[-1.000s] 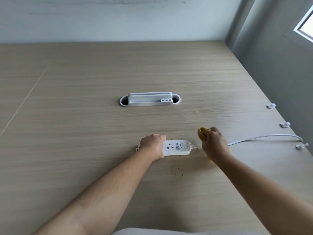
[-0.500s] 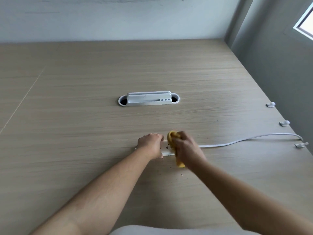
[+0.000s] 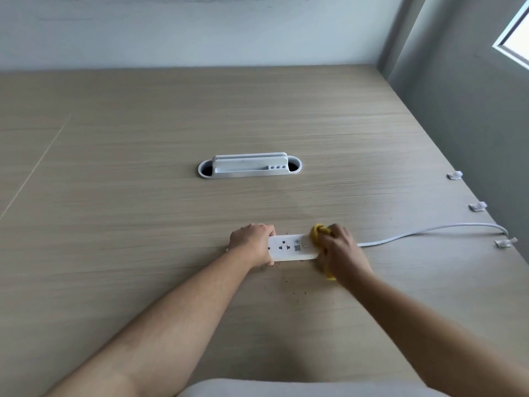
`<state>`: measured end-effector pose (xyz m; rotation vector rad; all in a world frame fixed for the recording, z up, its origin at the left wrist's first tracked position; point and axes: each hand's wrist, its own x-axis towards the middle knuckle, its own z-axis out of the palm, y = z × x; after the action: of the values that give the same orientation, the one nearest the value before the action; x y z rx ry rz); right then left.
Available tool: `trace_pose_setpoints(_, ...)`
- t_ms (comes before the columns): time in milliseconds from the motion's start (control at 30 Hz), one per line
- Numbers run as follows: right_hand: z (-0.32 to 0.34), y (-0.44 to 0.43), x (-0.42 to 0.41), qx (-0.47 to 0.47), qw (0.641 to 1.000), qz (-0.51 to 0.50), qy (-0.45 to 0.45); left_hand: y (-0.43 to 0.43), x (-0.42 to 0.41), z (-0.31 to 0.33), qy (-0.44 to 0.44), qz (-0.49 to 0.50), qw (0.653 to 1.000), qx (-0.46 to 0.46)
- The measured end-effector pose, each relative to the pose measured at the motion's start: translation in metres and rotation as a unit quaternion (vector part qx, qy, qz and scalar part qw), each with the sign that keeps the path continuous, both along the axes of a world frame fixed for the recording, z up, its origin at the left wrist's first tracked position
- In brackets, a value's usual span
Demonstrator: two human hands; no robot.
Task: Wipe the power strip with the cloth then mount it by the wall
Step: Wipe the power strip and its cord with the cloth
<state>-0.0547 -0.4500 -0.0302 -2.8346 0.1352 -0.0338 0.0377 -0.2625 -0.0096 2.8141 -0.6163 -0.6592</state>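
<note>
Here the white rectangular plastic power strip [image 3: 289, 248] lies flat on the pale wood-grain tabletop [image 3: 143, 210], near the person and well apart from the grey side wall [image 3: 463, 116]. A small printed label and a dark square code sit on its face beside a socket, but the writing is too small to read. The left hand [image 3: 252, 243] is closed over the strip's left end, hiding that end. The right hand [image 3: 339, 249] is curled tight around a bunched yellow cloth [image 3: 318, 234], which presses on the strip's right end and covers it; the hand is a little blurred. A white cord [image 3: 429, 230] runs from under that hand to the table's right edge, ending by a small white clip [image 3: 505, 243]. Two more white clips [image 3: 477, 206] sit farther along that edge. Dark crumbs [image 3: 294, 292] speckle the wood just in front of the strip. A white oval cable grommet with a slotted insert [image 3: 249, 167] sits mid-table, with bare wood all around it
</note>
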Motion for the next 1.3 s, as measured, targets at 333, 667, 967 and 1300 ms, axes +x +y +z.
trace_pose_setpoints(333, 0.002, 0.027, -0.006, 0.04, 0.991, 0.122, -0.022, 0.0, 0.001, -0.002, -0.003, -0.01, 1.0, 0.008)
trace_pose_setpoints(667, 0.008, 0.024, 0.004, 0.039, 0.99, 0.132, 0.015, 0.002, 0.002, -0.005, -0.009, -0.017, 1.0, 0.0)
trace_pose_setpoints(967, 0.023, 0.017, 0.03, 0.04, 0.998, -0.017, -0.038, 0.009, -0.001, -0.016, -0.005, -0.024, 0.998, -0.058)
trace_pose_setpoints(1300, 0.0, 0.055, 0.03, 0.053, 0.998, -0.008, 0.019, 0.077, 0.003, -0.021, 0.028, 0.097, 0.985, -0.139)
